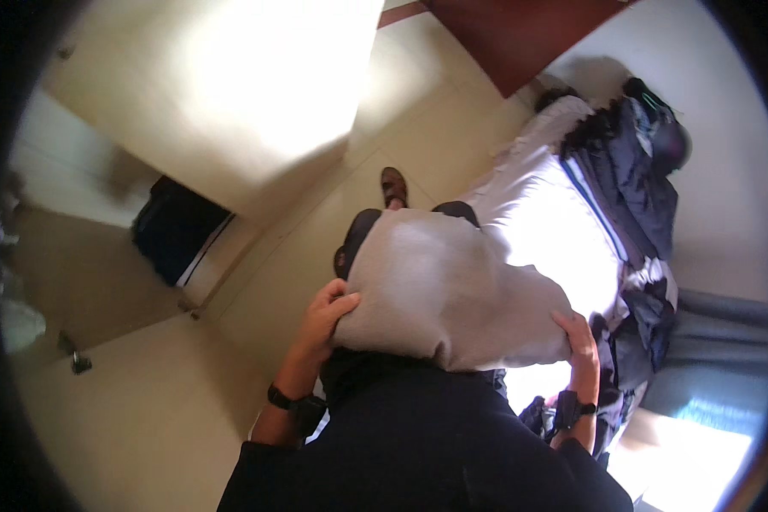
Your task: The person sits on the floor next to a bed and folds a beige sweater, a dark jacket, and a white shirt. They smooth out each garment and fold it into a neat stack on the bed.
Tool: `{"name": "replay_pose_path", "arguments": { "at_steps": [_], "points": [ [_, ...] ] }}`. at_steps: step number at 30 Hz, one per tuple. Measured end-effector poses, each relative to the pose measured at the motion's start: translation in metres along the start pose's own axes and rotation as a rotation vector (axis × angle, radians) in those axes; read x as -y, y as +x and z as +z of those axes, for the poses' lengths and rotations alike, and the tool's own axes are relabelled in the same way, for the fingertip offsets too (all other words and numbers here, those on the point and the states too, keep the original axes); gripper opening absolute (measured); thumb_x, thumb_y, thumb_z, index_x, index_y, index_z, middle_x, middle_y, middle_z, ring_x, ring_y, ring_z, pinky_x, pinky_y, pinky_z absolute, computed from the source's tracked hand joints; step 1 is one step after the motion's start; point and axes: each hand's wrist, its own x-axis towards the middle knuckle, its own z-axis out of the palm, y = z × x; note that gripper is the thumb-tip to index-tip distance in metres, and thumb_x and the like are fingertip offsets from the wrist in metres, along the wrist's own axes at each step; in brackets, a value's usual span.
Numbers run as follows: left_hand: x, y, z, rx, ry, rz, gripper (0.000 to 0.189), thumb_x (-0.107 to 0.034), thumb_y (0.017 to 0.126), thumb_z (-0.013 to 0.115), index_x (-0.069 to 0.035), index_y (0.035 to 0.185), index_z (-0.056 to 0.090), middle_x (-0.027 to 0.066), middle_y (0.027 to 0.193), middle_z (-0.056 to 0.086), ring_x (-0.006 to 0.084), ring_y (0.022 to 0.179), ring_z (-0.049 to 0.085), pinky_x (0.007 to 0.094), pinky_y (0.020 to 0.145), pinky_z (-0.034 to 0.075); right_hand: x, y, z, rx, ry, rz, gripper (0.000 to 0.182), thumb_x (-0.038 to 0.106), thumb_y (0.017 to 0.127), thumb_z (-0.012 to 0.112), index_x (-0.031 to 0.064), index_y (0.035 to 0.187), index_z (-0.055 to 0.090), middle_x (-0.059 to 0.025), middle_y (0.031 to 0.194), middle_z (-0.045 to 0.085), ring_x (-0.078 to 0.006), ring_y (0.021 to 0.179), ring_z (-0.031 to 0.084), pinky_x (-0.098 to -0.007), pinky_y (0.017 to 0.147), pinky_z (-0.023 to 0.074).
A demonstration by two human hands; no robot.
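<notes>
A beige-grey piece of cloth [448, 288], perhaps a garment, spreads across my lap and thighs. Its left edge is pinched between the thumb and fingers of my left hand [325, 313]. On the opposite side my right hand [576, 333] grips the cloth's right edge, thumb on top and the other fingers hidden beneath. A fold runs down the cloth's middle towards its near edge. Dark trousers [360, 233] show past the far edge, and a foot in a brown shoe or sandal [393, 185] rests on the floor.
To the right lies a bed with a white sheet [544, 205], heaped along the wall side with dark clothes [633, 173]. Left stands a cabinet with an open door [121, 409] and dark folded cloth [179, 230] on a shelf. A blue-grey curtain [710, 345] hangs at right.
</notes>
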Motion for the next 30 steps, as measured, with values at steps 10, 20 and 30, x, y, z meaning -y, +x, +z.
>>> {"name": "replay_pose_path", "arguments": {
  "at_steps": [10,20,30],
  "points": [
    [-0.028,-0.004,-0.006,-0.029,0.063,0.013,0.017,-0.017,0.094,0.065,-0.004,0.104,0.061,0.0065,0.097,0.066,0.0147,0.085,0.061,0.0297,0.078,0.051,0.071,-0.003,-0.006,-0.011,-0.072,-0.105,0.052,0.027,0.087,0.078,-0.0113,0.121,0.068,-0.0163,0.105,0.074,-0.0200,0.087,0.072,-0.0334,0.078,0.0579],
    [-0.089,0.045,0.049,0.170,0.274,0.110,0.007,-0.014,0.096,0.064,-0.008,0.099,0.060,0.0032,0.094,0.065,0.0134,0.084,0.062,0.0310,0.079,0.052,0.055,0.017,-0.062,-0.087,0.054,-0.144,0.058,0.030,0.082,0.083,-0.0097,0.122,0.068,-0.0158,0.105,0.075,-0.0226,0.088,0.072,-0.0335,0.082,0.0571],
    [-0.158,0.118,0.240,0.340,0.355,0.174,0.032,-0.013,0.100,0.059,-0.001,0.128,0.064,0.0122,0.123,0.068,0.0239,0.115,0.065,0.0385,0.098,0.053,0.066,0.047,-0.205,-0.170,0.297,-0.297,0.052,0.024,0.079,0.084,-0.0069,0.119,0.071,-0.0153,0.102,0.076,-0.0242,0.087,0.073,-0.0339,0.087,0.0582]
  ]
}}
